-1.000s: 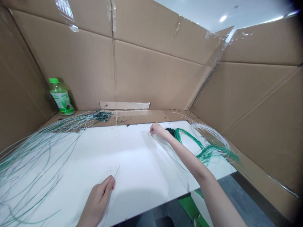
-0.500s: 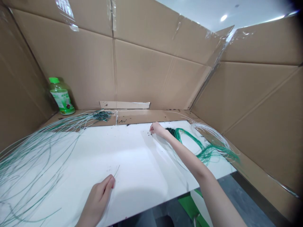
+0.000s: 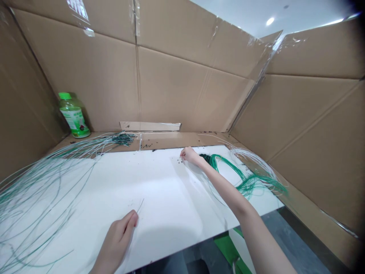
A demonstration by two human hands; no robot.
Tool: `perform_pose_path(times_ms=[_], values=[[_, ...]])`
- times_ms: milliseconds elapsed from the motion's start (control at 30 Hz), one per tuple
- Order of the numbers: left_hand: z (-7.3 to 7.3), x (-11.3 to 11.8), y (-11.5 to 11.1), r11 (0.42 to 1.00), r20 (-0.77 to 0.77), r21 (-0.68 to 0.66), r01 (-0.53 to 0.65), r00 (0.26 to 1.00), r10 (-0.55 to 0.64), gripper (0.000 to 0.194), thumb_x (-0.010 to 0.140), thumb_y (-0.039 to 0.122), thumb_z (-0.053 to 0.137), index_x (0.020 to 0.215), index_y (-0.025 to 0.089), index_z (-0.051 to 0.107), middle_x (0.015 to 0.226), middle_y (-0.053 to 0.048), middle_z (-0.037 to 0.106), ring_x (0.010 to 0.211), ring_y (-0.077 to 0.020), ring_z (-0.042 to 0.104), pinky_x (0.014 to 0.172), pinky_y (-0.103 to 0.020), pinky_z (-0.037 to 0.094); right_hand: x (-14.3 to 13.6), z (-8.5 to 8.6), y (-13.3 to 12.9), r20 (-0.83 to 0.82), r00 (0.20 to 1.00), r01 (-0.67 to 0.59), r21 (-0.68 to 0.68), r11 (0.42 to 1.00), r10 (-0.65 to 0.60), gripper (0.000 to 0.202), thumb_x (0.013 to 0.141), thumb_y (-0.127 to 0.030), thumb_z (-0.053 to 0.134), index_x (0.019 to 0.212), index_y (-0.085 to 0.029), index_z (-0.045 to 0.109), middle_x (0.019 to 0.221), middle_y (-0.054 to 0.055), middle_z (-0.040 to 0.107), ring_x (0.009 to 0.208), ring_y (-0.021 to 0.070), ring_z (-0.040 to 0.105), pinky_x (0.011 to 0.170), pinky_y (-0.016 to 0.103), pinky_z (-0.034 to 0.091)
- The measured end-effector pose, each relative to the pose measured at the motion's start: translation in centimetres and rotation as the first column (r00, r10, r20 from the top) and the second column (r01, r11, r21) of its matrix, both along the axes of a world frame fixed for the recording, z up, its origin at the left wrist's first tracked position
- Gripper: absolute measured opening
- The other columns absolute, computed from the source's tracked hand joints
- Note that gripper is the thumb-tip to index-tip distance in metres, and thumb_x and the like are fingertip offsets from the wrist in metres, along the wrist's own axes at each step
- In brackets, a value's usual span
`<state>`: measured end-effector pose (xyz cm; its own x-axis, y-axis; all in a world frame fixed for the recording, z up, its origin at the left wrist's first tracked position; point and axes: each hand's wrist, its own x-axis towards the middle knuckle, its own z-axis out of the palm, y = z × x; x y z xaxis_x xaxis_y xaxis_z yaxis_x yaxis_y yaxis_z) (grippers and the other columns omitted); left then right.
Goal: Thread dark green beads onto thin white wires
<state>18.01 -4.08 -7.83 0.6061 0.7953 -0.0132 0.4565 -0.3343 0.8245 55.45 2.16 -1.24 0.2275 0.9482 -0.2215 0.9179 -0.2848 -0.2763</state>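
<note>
My left hand [image 3: 118,236] is closed over the front of the white board [image 3: 159,190], pinching a thin green wire [image 3: 140,205] whose end sticks up past the thumb. Far forward, near the board's back edge, my right hand [image 3: 189,155] is closed with its fingertips down at the surface. Whatever those fingertips hold, if anything, is too small to make out. Several tiny black pieces [image 3: 180,161] lie just below them. Right of that hand, a bundle of green wires [image 3: 228,161] with a dark end curves across the board.
Loose green and white wires [image 3: 57,171] fan over the left side, their dark ends [image 3: 122,139] at the back. A green-capped bottle [image 3: 74,118] stands in the back left corner. White wires [image 3: 256,158] lie at right. Cardboard walls [image 3: 176,83] enclose the board; black bits [image 3: 146,145] dot the rear strip.
Almost nothing differs. My left hand has shifted very slightly left with the wire; my right hand stays at the same spot near the black pieces.
</note>
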Motion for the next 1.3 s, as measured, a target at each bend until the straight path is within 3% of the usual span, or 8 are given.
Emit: perform_pose_path(times_ms=[900, 1300], values=[[0.5, 0.1, -0.2, 1.0, 0.007, 0.024, -0.009, 1.0, 0.009, 0.042, 0.09, 0.049, 0.026, 0.063, 0.019, 0.037, 0.057, 0.003, 0.039, 0.055, -0.0126, 0.042, 0.056, -0.023, 0.032, 1.1, 0.2, -0.4, 0.012, 0.997, 0.077, 0.031, 0.997, -0.077, 0.031, 0.09, -0.033, 0.053, 0.113, -0.013, 0.055, 0.11, 0.009, 0.058, 0.093, 0.0166, 0.06, 0.081, 0.036, 0.052], [0.4, 0.0, -0.2, 1.0, 0.006, 0.017, -0.015, 1.0, 0.014, 0.042, 0.089, 0.05, 0.027, 0.063, 0.019, 0.037, 0.058, 0.002, 0.041, 0.057, -0.0133, 0.044, 0.059, -0.024, 0.034, 0.1, -0.5, -0.4, 0.032, 0.999, 0.035, -0.033, 0.999, -0.034, 0.029, 0.09, -0.033, 0.053, 0.11, -0.013, 0.056, 0.108, 0.007, 0.059, 0.093, 0.0165, 0.06, 0.08, 0.035, 0.052]])
